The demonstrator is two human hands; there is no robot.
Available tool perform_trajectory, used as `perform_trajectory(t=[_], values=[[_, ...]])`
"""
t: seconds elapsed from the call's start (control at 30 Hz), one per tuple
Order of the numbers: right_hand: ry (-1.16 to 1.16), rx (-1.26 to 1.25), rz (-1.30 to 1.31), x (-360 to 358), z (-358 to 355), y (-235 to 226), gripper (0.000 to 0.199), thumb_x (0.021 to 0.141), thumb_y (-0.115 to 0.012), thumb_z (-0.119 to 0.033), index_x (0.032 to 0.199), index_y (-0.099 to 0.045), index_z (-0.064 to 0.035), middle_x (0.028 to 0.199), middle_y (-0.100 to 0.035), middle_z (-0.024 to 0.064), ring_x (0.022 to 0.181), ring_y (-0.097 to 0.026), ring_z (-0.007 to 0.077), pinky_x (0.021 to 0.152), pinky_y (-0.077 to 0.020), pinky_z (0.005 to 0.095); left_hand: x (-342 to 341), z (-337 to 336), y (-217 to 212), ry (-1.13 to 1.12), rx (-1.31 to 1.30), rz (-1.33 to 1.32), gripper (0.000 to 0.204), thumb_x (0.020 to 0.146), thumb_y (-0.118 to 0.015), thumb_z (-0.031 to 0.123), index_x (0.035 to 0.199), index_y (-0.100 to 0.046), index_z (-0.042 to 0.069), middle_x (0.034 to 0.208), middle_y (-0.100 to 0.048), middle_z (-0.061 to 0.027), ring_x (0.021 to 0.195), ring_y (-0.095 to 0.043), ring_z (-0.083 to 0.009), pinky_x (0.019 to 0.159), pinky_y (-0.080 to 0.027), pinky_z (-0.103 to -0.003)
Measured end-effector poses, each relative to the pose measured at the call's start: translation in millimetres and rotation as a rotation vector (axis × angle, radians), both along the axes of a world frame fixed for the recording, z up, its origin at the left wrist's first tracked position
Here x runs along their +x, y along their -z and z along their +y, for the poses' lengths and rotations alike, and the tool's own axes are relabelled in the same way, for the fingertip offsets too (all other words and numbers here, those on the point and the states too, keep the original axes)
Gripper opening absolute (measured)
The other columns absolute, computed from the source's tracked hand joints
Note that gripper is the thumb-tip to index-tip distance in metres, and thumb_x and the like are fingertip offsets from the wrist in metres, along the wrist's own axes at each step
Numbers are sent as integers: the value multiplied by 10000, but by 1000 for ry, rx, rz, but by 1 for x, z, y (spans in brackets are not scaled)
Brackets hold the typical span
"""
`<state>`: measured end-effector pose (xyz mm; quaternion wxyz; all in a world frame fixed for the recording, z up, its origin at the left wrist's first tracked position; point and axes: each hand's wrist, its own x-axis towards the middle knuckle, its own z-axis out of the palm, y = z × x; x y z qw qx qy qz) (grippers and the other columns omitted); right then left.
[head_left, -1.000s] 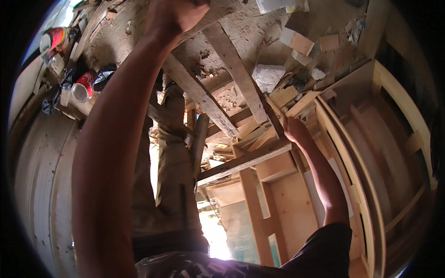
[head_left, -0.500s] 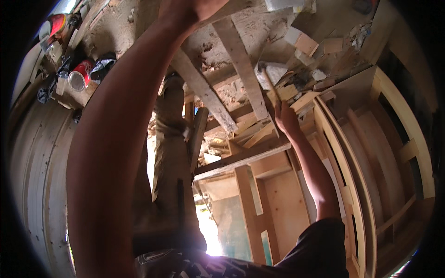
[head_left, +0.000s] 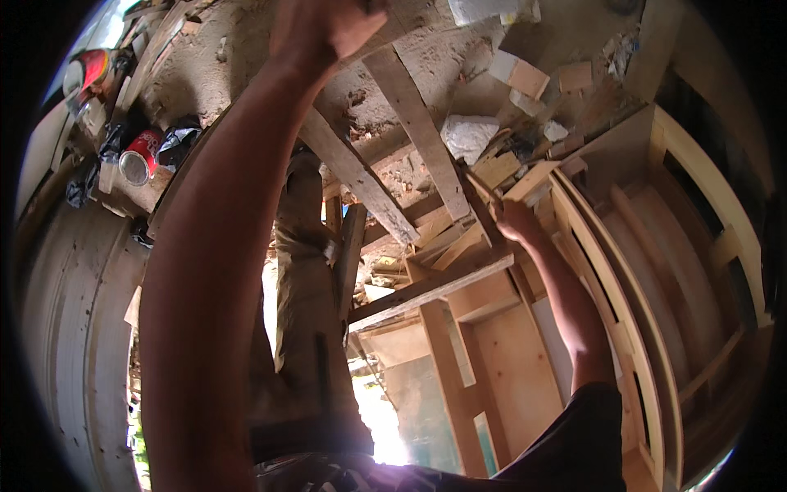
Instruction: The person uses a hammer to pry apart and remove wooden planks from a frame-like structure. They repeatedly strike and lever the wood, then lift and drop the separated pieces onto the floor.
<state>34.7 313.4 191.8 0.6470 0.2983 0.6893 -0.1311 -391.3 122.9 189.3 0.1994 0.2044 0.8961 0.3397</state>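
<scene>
My left hand (head_left: 332,29) is at the top edge of the picture, over the far end of a wooden frame. Its fingers are curled, and the picture edge partly cuts off what they hold. My right hand (head_left: 515,220) is closed round the wooden handle (head_left: 480,187) of what looks like a hammer; its head is hard to make out now. Two worn grey planks, a left one (head_left: 357,172) and a right one (head_left: 418,127), slope between my hands. A rough wooden crossbar (head_left: 434,289) lies nearer to me, below the right hand.
Pale wooden cabinet frames (head_left: 607,287) stand on the right. Wood offcuts (head_left: 525,75) and a whitish block (head_left: 469,135) lie on the dusty ground. A red can (head_left: 141,156) sits at the left, above pale boards (head_left: 70,328). My trousered leg (head_left: 303,271) is between the arms.
My right hand has come slightly nearer, and the hammer handle has swung down to the left. The left hand shows more of its curled fingers. The whole view has shifted a little.
</scene>
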Motion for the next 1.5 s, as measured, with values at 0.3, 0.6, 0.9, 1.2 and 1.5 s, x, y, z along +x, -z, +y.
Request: perform_trajectory(t=[0.3,0.6,0.9,1.2,1.5], values=[[52,99,331,23,-14,-32,404,986,-494,-356,1008,-563,41,791,-653,293,792,-654,479,684,-528,531,-7,3,-15,-1,-103,18,423,930,-473,358,818,-698,17,826,-650,-272,814,-661,-444,737,-529,-513],[140,177,258,-19,-37,-32,481,1010,-429,-406,1000,-601,42,941,-665,302,945,-643,465,845,-504,555,-4,-1,-19,-29,-88,50,428,945,-478,369,802,-693,27,813,-655,-253,800,-660,-441,704,-516,-511],[303,347,449,2,-44,-54,451,970,-532,-421,936,-592,24,811,-657,287,828,-642,481,704,-506,536,-10,-2,-11,114,-183,8,446,990,-422,427,1071,-661,60,876,-674,-248,877,-639,-477,750,-506,-524],[812,709,702,47,-100,-96,462,1009,-485,-381,1113,-571,61,1024,-621,329,977,-599,492,850,-449,553,-7,-1,-5,142,-130,181,450,1000,-444,424,1087,-655,36,961,-670,-263,929,-635,-473,769,-502,-505],[830,1163,1038,102,-150,-25,412,1011,-520,-262,1218,-530,94,1117,-592,321,1065,-549,489,929,-430,527,18,-18,-4,230,-146,343,575,1016,-348,499,1128,-665,32,902,-668,-282,884,-634,-487,759,-502,-532]])
